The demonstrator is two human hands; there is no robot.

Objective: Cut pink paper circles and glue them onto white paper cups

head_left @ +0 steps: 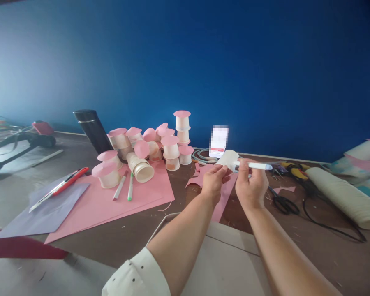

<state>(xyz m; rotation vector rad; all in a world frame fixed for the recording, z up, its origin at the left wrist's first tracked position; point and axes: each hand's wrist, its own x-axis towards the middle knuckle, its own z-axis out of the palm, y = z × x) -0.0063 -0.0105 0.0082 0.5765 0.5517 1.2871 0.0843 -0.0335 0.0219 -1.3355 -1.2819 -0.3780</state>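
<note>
My left hand [213, 181] is closed around a white paper cup [230, 158], held on its side above the desk. In my right hand [252, 187] is a white marker [257, 165], its blue end pointing right and its other end against or close to the cup; whether it touches I cannot tell. Pink paper scraps [200, 176] lie beneath my hands. To the left stand several paper cups topped with pink paper discs, some stacked, such as one tall stack [182, 123]. A nested stack of cups [143, 170] lies on its side.
Two markers, one red-ended [120, 187] and one green-ended [130, 187], lie on pink sheets [111, 209]. A cutter knife [61, 187] rests on purple paper [70, 205]. Behind stands a black flask [92, 129]. A lit phone [218, 142], scissors [283, 203] and a long cup sleeve [342, 197] are nearby.
</note>
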